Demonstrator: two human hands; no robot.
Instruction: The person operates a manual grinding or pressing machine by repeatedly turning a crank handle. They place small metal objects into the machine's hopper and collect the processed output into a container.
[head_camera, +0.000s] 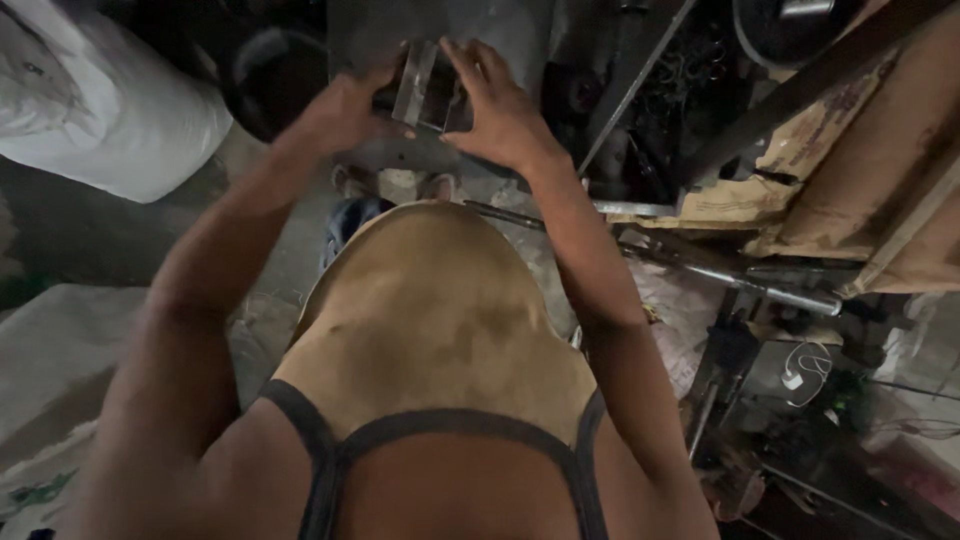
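Left hand (345, 112) and right hand (500, 110) both grasping metal piece (428, 85) above dark machine plate (420, 155).

Small flat metal piece (425, 85), greyish, seemingly tilted upright, gripped between both hands

Pretty dim shot overall, soft and smeary like heavy noise reduction. The white sack (110, 110) at far left catches the most light, and the far middle sinks into near-black shadow. Wide-angle stretch bends the edges. No glare.
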